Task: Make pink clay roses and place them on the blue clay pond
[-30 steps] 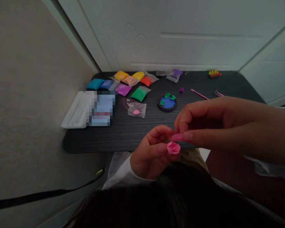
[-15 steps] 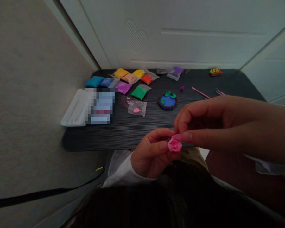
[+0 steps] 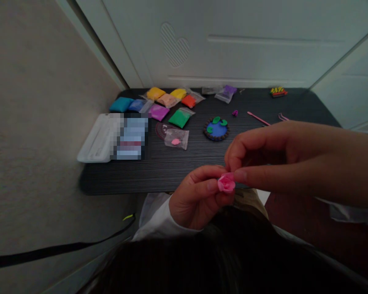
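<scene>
Clock directions are read from the flower, with 12 pointing to the far edge of the table (image 3: 125, 179).

The pink flower (image 3: 226, 183) sits in the fingers, above the near edge of the table. The left hand (image 3: 199, 198), at 9 o'clock, grasps it between thumb and fingers; the flower's underside is hidden. The right hand (image 3: 263, 161), at 2 to 3 o'clock, pinches the flower's outer petal at its upper right; its thumb covers part of the petal, and the exact contact of the fingers behind is hard to see.

At 12 o'clock lies the blue disc (image 3: 216, 129), with green leaves and a dark beaded rim. A small purple piece (image 3: 235, 113) lies at 2 o'clock of the disc. Toward 1 o'clock are the pink stick (image 3: 258, 118), the pink tool (image 3: 282, 117), its near end cut off by the right hand, and a yellow-and-red piece (image 3: 278, 92), too small to make out.

Toward 10 to 11 o'clock, a clear bag (image 3: 183, 139) with a pink lump partly covers a dark red plate (image 3: 160, 129). Beyond are the green pack (image 3: 179, 117) and other coloured packs (image 3: 158, 112). At 10 o'clock, the white tray (image 3: 95, 141) adjoins a pixelated patch whose content is unreadable
</scene>
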Demonstrator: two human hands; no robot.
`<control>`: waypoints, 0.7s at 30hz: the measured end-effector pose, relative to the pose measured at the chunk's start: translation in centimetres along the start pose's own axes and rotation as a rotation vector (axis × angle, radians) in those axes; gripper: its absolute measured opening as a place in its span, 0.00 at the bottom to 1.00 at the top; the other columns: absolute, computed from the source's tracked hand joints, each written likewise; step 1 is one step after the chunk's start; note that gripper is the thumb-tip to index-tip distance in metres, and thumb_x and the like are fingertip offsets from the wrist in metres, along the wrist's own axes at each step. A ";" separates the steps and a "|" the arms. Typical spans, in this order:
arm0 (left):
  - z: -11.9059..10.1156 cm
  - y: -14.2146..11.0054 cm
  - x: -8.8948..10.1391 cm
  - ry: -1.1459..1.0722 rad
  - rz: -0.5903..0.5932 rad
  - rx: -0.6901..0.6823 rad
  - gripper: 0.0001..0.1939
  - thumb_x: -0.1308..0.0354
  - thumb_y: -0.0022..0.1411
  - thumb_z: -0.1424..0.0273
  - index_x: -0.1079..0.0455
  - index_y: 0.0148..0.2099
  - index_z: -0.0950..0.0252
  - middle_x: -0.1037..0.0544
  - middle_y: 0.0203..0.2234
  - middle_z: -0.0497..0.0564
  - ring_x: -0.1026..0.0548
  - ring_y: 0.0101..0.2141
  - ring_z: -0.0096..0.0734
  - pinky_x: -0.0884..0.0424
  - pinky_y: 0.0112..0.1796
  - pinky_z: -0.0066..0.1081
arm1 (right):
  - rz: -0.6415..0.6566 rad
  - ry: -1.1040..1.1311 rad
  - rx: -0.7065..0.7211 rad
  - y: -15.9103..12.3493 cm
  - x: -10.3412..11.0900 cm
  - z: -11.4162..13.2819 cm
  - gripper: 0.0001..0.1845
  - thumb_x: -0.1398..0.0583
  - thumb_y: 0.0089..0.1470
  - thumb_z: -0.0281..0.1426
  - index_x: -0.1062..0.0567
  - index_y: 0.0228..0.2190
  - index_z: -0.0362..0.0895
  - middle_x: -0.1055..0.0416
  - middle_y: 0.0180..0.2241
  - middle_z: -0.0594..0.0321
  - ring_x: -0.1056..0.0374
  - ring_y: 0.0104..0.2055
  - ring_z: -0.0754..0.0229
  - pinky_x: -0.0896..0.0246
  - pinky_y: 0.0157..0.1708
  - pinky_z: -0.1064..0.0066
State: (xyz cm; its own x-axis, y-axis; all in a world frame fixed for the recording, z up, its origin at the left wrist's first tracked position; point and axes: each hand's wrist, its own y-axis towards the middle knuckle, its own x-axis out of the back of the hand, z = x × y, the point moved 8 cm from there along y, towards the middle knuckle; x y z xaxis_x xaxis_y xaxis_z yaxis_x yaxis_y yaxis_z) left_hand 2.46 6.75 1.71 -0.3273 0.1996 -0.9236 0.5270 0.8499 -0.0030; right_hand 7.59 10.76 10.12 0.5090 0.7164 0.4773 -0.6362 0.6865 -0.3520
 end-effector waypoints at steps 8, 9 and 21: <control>0.2 -0.1 0.3 -0.096 -0.078 0.038 0.04 0.43 0.50 0.75 0.29 0.32 0.66 0.26 0.28 0.46 0.29 0.28 0.16 0.32 0.28 0.13 | -0.091 0.139 0.031 -0.8 0.3 -1.5 0.09 0.43 0.47 0.36 0.29 0.32 0.47 0.29 0.30 0.66 0.33 0.31 0.64 0.38 0.27 0.75; 0.2 -0.1 0.3 -0.091 -0.090 0.044 0.04 0.42 0.50 0.75 0.29 0.32 0.66 0.26 0.28 0.46 0.29 0.28 0.16 0.32 0.29 0.14 | -0.113 0.150 0.046 -1.0 0.3 -1.6 0.09 0.43 0.46 0.36 0.29 0.32 0.47 0.29 0.30 0.66 0.33 0.32 0.63 0.38 0.28 0.75; 0.4 0.0 0.4 0.018 -0.074 0.020 0.07 0.42 0.49 0.74 0.31 0.34 0.65 0.26 0.27 0.45 0.28 0.27 0.17 0.32 0.30 0.17 | -0.210 0.127 0.102 -1.1 -0.3 -1.1 0.09 0.41 0.44 0.37 0.28 0.25 0.43 0.29 0.28 0.63 0.34 0.32 0.62 0.38 0.32 0.72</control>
State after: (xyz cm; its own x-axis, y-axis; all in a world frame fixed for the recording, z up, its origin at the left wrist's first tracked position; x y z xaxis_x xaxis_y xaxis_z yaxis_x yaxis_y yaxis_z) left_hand 2.68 6.66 1.19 -0.3798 0.1458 -0.9135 0.5164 0.8528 -0.0785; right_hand 8.76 9.89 9.49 0.7004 0.5741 0.4242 -0.5609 0.8102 -0.1703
